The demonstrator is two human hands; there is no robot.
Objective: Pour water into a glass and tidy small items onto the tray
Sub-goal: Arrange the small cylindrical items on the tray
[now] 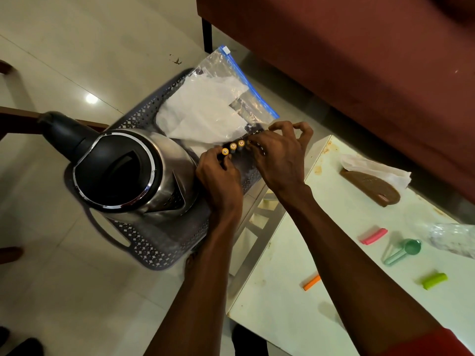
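Note:
A grey perforated tray (144, 246) holds a steel kettle with a black lid (120, 170) and a clear zip bag with white cloth inside (210, 106). Several batteries with orange ends (233, 147) stand in a row on the tray's right side. My left hand (218, 176) pinches the leftmost battery with its fingertips. My right hand (279, 152) has curled fingers on the right end of the row, hiding the batteries beneath it.
A white table (303, 291) at the right carries a pink clip (374, 236), an orange clip (311, 282), a green clip (434, 280), a green measuring spoon (403, 250), a brown object with tissue (372, 187) and crumpled plastic (452, 237). A maroon sofa (359, 60) stands behind.

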